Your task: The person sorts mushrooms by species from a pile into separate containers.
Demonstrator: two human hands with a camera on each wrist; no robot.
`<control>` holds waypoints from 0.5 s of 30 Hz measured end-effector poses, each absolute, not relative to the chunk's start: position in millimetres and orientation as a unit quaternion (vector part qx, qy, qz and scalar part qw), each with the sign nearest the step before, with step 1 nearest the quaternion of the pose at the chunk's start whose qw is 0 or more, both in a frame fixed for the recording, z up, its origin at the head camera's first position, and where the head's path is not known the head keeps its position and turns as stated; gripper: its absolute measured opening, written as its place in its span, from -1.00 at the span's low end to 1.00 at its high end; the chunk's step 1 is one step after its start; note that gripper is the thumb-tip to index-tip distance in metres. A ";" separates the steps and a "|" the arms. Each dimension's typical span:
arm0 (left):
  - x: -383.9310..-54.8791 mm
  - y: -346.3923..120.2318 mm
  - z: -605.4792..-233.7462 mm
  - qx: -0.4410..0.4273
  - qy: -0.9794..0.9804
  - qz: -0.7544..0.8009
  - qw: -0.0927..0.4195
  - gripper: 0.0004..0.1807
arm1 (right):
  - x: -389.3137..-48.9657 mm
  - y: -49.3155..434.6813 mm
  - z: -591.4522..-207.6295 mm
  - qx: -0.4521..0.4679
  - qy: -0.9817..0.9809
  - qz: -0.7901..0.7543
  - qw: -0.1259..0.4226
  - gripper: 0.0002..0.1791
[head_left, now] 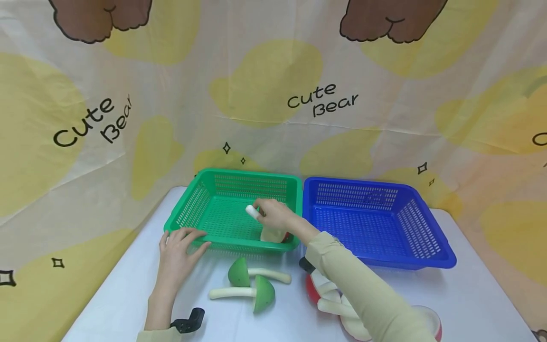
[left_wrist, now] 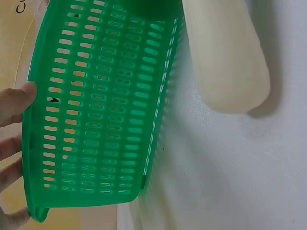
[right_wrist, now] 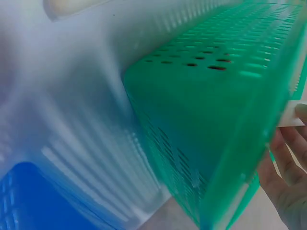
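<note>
My right hand (head_left: 273, 213) is inside the green basket (head_left: 232, 247) near its right side, pinching the white stem (head_left: 252, 212) of a toy mushroom between thumb and fingers. Below the hand a cream cap underside (head_left: 271, 235) with a red edge shows, partly covered by the fingers. In the right wrist view the stem (right_wrist: 289, 115) appears beyond the basket rim. My left hand (head_left: 177, 254) rests on the basket's front left corner, its fingertips (left_wrist: 29, 89) touching the rim. Two green-capped toy mushrooms (head_left: 264, 294) lie in front of the basket, stems pointing opposite ways.
A blue basket (head_left: 380, 261) stands right beside the green one. Several red-capped toy mushrooms (head_left: 313, 289) lie at the front right, partly hidden under my right forearm. A patterned cloth (head_left: 265, 95) hangs behind the white table (head_left: 111, 304).
</note>
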State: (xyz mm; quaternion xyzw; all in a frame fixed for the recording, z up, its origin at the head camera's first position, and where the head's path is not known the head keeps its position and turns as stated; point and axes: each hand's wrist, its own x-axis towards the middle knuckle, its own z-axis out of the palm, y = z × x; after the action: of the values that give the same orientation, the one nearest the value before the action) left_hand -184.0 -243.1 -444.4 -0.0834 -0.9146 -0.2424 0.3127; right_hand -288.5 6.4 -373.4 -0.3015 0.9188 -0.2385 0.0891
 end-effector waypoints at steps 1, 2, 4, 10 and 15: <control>-183.8 -243.2 -444.5 -0.083 -0.915 -0.242 0.313 -0.70 | -288.1 5.6 -374.8 -0.301 0.919 -0.236 0.090 -0.66; -183.8 -243.3 -444.6 -0.083 -0.915 -0.242 0.313 -0.70 | -287.7 4.5 -376.2 -0.302 0.920 -0.232 0.089 -0.66; -183.8 -243.3 -444.4 -0.082 -0.916 -0.241 0.311 -0.69 | -287.1 2.5 -379.0 -0.306 0.922 -0.223 0.085 -0.67; -183.7 -243.1 -443.0 -0.081 -0.916 -0.241 0.310 -0.69 | -284.0 -1.4 -382.6 -0.311 0.927 -0.191 0.080 -0.67; -182.8 -243.2 -442.0 -0.079 -0.918 -0.238 0.307 -0.69 | -283.4 1.6 -384.7 -0.306 0.928 -0.197 0.080 -0.67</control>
State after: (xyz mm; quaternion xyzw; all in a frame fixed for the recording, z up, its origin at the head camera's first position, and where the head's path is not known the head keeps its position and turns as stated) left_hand -182.8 -243.2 -442.0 -0.0791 -0.9178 -0.2385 0.3073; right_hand -283.4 1.6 -384.7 -0.3063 0.9279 -0.1972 0.0798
